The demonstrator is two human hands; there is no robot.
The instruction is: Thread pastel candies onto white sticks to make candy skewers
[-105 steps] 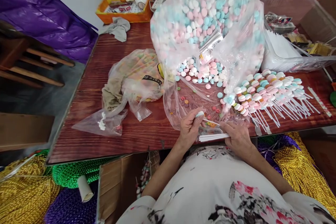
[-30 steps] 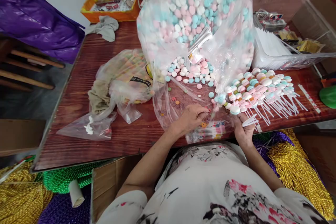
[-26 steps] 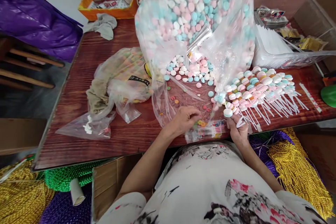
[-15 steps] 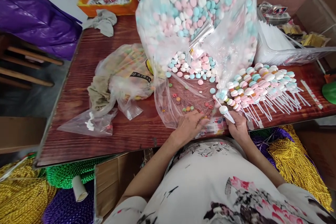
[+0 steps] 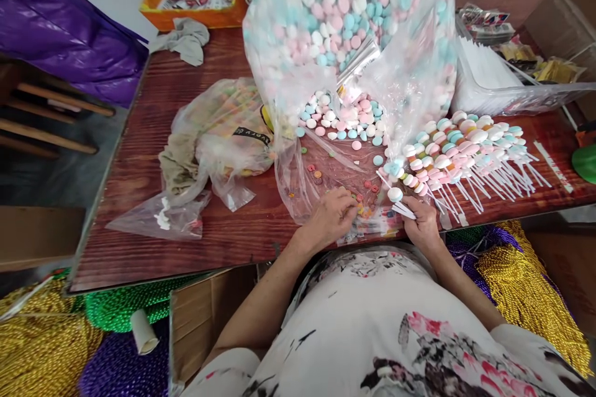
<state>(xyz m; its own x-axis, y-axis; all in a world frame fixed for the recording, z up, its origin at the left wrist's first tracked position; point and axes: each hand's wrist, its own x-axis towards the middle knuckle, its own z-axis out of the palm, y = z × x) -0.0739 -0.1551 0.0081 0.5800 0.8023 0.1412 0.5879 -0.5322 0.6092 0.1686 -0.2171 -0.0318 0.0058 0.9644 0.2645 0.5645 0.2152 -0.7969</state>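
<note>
My right hand [image 5: 421,223] is closed on a few white sticks, one of them topped with a pale candy disc [image 5: 395,193]. My left hand [image 5: 333,217] rests with its fingers curled over small coloured ring candies [image 5: 367,186] lying on clear plastic at the table's front edge; whether it pinches one is hidden. A big clear bag [image 5: 347,31] of pink, blue and white candy discs stands behind, with loose discs [image 5: 344,124] spilled at its mouth. A row of finished candy sticks [image 5: 470,152] lies to the right of my hands.
A second crumpled bag of coloured candies [image 5: 223,130] and a small flat bag [image 5: 158,220] lie to the left on the wooden table [image 5: 139,155]. A clear tub [image 5: 512,43] stands at the right, an orange tray [image 5: 195,0] at the back. Bead strands [image 5: 526,285] hang below the table.
My right hand drew back from the row of finished sticks to the table's edge, holding sticks with one candy on top. My left hand stayed among the small ring candies.
</note>
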